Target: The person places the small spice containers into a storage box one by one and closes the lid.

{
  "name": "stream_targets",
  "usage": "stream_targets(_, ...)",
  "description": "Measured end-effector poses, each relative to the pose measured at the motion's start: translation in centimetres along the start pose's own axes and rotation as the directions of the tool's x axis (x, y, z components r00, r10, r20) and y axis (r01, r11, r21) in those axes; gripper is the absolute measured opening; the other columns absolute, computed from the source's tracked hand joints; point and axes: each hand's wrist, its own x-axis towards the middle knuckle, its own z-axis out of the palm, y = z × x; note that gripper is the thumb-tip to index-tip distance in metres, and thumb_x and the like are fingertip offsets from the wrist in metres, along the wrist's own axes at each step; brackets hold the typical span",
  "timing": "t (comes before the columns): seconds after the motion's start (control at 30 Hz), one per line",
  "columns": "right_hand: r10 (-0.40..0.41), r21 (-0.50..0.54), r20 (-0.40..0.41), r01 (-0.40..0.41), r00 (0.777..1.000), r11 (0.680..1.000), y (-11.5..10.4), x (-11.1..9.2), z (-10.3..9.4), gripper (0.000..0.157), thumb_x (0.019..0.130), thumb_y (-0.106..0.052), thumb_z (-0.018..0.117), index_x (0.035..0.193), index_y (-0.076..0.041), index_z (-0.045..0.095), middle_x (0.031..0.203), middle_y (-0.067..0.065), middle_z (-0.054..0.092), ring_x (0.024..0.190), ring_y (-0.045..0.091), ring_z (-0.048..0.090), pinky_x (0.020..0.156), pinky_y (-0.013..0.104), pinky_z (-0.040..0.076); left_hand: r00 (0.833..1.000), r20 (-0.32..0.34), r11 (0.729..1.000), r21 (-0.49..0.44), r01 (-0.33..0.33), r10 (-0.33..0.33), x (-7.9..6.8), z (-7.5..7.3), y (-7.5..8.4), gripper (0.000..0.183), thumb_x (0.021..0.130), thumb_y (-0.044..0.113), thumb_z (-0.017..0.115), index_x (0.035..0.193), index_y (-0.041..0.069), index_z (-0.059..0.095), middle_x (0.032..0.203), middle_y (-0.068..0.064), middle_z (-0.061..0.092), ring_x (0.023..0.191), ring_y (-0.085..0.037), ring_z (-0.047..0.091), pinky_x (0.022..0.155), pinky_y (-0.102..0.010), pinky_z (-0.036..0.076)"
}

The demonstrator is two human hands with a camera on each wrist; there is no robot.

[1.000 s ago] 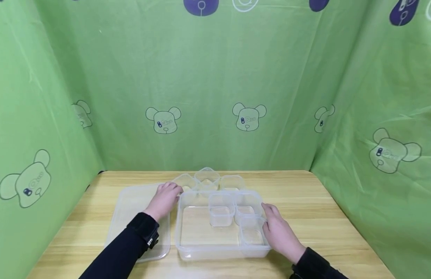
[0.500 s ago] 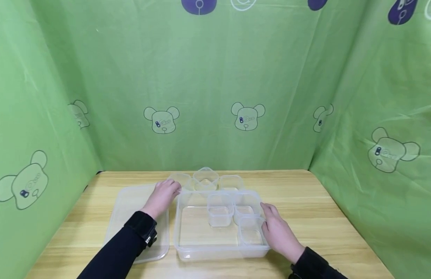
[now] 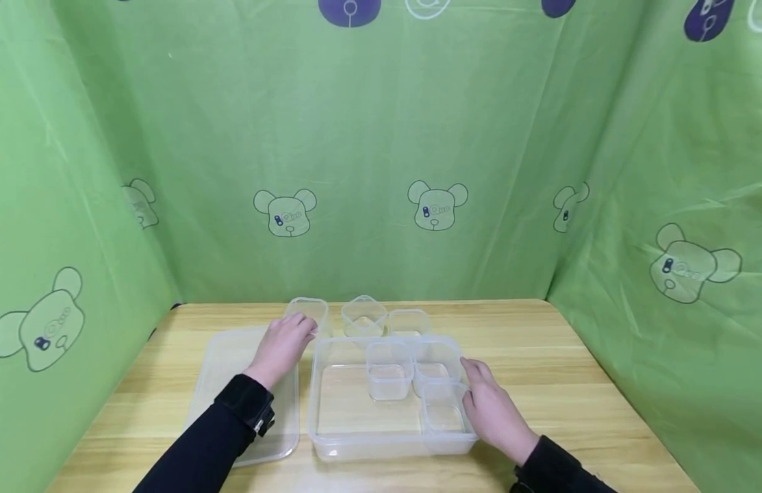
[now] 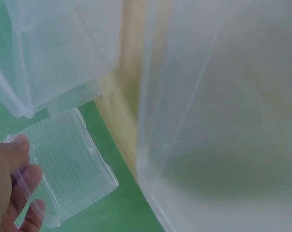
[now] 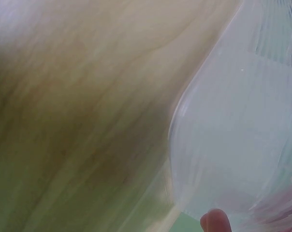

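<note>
My left hand [image 3: 285, 346] pinches the rim of a small clear plastic container [image 3: 308, 311], tilted behind the lid; the left wrist view shows thumb and fingers on the edge of this ribbed container [image 4: 68, 166]. A large clear plastic box [image 3: 356, 448] stands in the middle of the table. Inside it, along the back and right, are three small containers: one at back centre [image 3: 389, 390], one at the back right corner [image 3: 438, 352] and one at front right [image 3: 443, 418]. My right hand [image 3: 494, 411] holds the box's right wall, thumb at the rim; some fingers are hidden.
Two more small containers, one turned cornerwise [image 3: 364, 318] and one square-on [image 3: 409, 320], stand behind the box. A flat clear lid [image 3: 233, 370] lies on the wooden table [image 3: 559, 356] at the left. Green printed cloth [image 3: 356, 137] encloses the table's back and sides.
My left hand has shifted slightly left, and the small container in it has moved left, away from its neighbour, and turned more upright. My right hand has stayed on the box.
</note>
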Motion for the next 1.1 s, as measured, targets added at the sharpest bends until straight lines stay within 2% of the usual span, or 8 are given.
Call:
stream_targets(0.3,0.006,0.001,0.011,-0.006,1.000,1.000,0.0,0.0,-0.1,0.054,0.095,0.000,0.049,0.147,0.010,0.036,0.146,0.027,0.041,0.089,0.026,0.065,0.081,0.044,0.056,0.996,-0.068,0.995,0.092,-0.044,0.050,0.1,-1.5,0.7,0.013,0.091,0.012,0.073,0.103,0.010,0.067,0.095,-0.003,0.064,0.091,-0.024,0.062,0.079,-0.040,0.047)
stream_targets(0.57,-0.001,-0.003,0.010,0.001,1.000,1.000,0.1,0.1,-0.1,0.054,0.096,-0.001,0.049,0.147,0.010,0.036,0.145,0.027,0.041,0.084,0.022,0.064,0.078,0.042,0.057,0.991,-0.119,0.994,0.104,-0.043,0.055,0.4,-3.2,2.2,0.016,0.091,0.012,0.073,0.105,0.010,0.067,0.099,-0.003,0.065,0.094,-0.023,0.064,0.079,-0.038,0.049)
stream_targets(0.77,-0.012,-0.002,-0.001,0.012,1.000,1.000,0.0,0.1,-0.1,0.053,0.095,0.000,0.048,0.147,0.010,0.037,0.145,0.027,0.042,0.085,0.024,0.064,0.079,0.043,0.056,0.975,-0.175,0.986,0.121,-0.116,0.136,0.6,-4.2,3.9,0.016,0.088,0.011,0.075,0.103,0.010,0.068,0.095,-0.003,0.065,0.089,-0.022,0.064,0.076,-0.036,0.049)
stream_targets(0.93,-0.012,-0.001,0.000,0.012,1.000,1.000,0.0,0.1,0.0,0.053,0.095,0.000,0.048,0.147,0.010,0.037,0.144,0.027,0.042,0.084,0.023,0.063,0.079,0.043,0.056,0.967,-0.179,0.979,0.130,-0.158,0.180,0.5,-4.8,5.3,0.016,0.088,0.011,0.076,0.102,0.011,0.068,0.092,-0.001,0.064,0.084,-0.020,0.062,0.069,-0.032,0.045)
stream_targets(1.1,-0.002,0.002,0.009,0.002,1.000,1.000,0.0,0.1,0.0,0.054,0.095,0.000,0.048,0.147,0.010,0.036,0.145,0.027,0.042,0.082,0.021,0.063,0.078,0.042,0.057,0.947,-0.202,0.965,0.135,-0.224,0.248,0.0,-5.1,6.5,0.017,0.086,0.011,0.078,0.100,0.011,0.068,0.089,0.001,0.064,0.079,-0.018,0.061,0.066,-0.031,0.046)
